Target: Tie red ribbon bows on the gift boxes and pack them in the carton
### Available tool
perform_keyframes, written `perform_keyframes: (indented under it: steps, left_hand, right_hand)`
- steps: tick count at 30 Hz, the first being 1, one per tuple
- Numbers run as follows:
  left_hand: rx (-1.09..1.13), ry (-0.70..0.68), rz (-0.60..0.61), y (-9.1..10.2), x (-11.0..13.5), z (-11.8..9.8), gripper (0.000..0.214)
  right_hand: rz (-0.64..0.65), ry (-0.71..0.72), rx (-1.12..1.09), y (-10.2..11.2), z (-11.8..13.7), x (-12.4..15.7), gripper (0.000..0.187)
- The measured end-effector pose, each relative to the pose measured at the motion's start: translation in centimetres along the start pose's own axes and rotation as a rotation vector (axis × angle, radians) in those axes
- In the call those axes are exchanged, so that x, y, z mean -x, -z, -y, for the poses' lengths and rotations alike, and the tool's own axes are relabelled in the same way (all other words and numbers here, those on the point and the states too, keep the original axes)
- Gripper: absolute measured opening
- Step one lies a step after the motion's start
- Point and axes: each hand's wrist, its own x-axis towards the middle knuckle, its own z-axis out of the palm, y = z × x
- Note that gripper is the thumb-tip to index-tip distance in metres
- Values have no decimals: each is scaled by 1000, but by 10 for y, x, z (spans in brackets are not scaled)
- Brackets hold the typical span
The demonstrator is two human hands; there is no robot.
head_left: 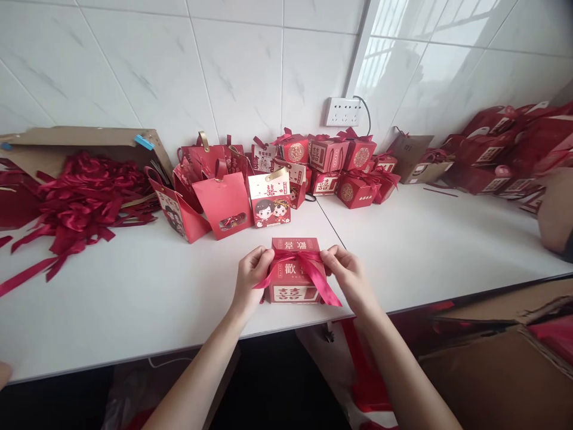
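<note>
A red gift box (294, 292) with printed characters stands on the white table in front of me. A crimson ribbon (316, 272) crosses its top, with two tails hanging over the front. At the box's left edge my left hand (255, 269) is closed, thumb and fingers pinching the ribbon. On the opposite side my right hand (344, 269) pinches the ribbon near the top right corner. Whether the ribbon's middle is knotted or only crossed I cannot tell.
Finished-looking red boxes (358, 188) and upright gift bags (224, 206) stand behind. Left lies a heap of ribbons (85, 197) by a cardboard box (89, 137). More red boxes (487, 149) are piled right. An open carton (505, 370) sits below the table edge (447, 283).
</note>
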Motion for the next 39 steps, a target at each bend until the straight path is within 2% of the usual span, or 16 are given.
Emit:
perform_keyframes:
  steps: [2, 3, 5, 7, 9, 11, 16, 21, 24, 27, 29, 31, 33, 35, 37, 39]
  left_hand:
    - [1, -11, 8, -1, -1, 1, 39]
    - [-2, -19, 18, -1, -2, 2, 39]
    - [-16, -45, 38, -2, -3, 4, 38]
    - [-27, -68, 44, -3, -2, 6, 39]
    - [-29, -76, 33, -3, -2, 7, 40]
    - [-30, -80, 26, -3, -1, 8, 39]
    - [-38, -93, 26, -4, 0, 7, 35]
    - [-45, -113, 8, -4, 3, 6, 36]
    - [-39, -115, 16, -5, 5, 5, 37]
    - [-25, -117, 31, -6, 6, 3, 37]
    - [-14, -121, 41, -5, 6, 3, 37]
    - [-10, -116, 55, -5, 6, 4, 37]
    - [-11, -106, 60, -4, 5, 5, 37]
    - [-20, -97, 62, -3, 5, 6, 38]
    - [-33, -93, 57, -3, 4, 6, 39]
    - [-41, -96, 51, -3, 3, 6, 40]
  right_hand:
    - [-142, 230, 213, -1, 15, 6, 26]
    - [-152, 368, 308, -4, 23, 10, 18]
    - [-21, 649, 523, -13, 38, 15, 9]
    - [156, 853, 808, -24, 47, 16, 19]
    - [205, 942, 1070, -35, 48, 13, 19]
    - [153, 975, 1205, -42, 45, 10, 16]
    - [-96, 1133, 1147, -47, 29, 17, 27]
    - [-15, 1233, 1040, -50, 6, 37, 9]
    - [49, 1219, 1014, -55, -4, 46, 10]
    - [127, 1210, 993, -53, -2, 55, 9]
    - [192, 1213, 898, -43, 7, 60, 9]
    - [136, 1150, 723, -25, 18, 60, 17]
    - [-80, 904, 602, -5, 27, 50, 29]
    - [-234, 507, 588, 11, 30, 34, 42]
    - [-188, 161, 576, 19, 28, 15, 51]
    - [-37, -19, 499, 19, 23, 0, 54]
